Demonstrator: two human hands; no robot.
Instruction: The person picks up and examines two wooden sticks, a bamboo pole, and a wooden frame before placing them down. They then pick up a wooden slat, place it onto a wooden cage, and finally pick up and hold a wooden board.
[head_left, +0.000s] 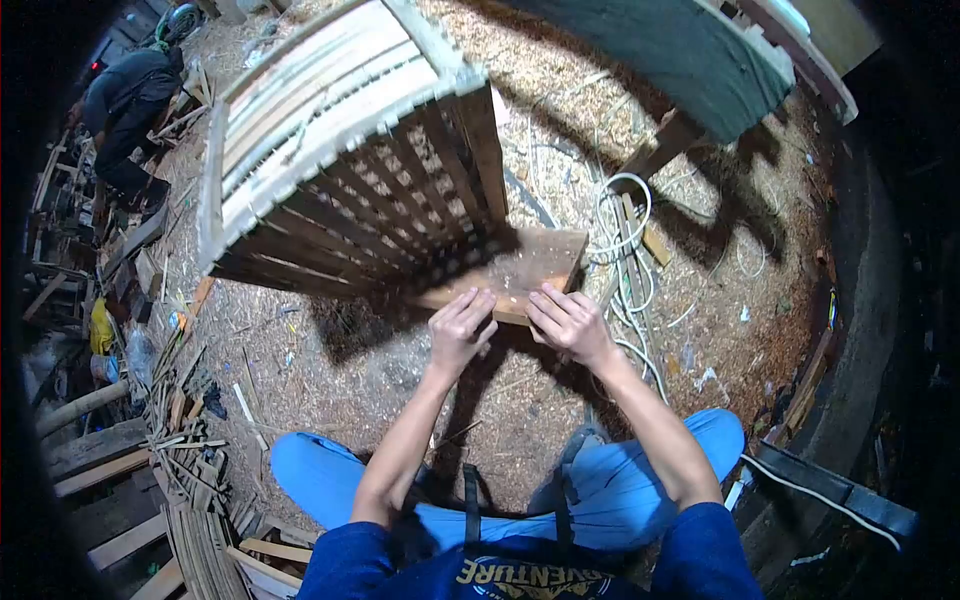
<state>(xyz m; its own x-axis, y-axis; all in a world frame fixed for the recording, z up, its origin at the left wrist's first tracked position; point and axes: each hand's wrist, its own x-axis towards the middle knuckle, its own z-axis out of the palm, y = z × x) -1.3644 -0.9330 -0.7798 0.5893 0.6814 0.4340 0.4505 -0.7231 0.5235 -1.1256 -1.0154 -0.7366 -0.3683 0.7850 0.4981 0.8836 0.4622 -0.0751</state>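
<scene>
My left hand point(460, 326) and my right hand point(570, 322) grip the near edge of a brown wooden board point(535, 255). Fingers lie on its top face, while the undersides of both grips are partly hidden. Pale specks dot the board's surface. A large slatted wooden frame point(345, 190) rises just beyond and to the left of my hands, its lower end meeting the board. How the two are joined is lost in shadow.
White cable point(640, 285) lies coiled to the right. Wood shavings point(350, 390) cover the floor. A dark green covered bench point(690, 65) stands far right. Scrap wood point(200, 490) is piled at left, and another person point(130, 115) bends over at far left.
</scene>
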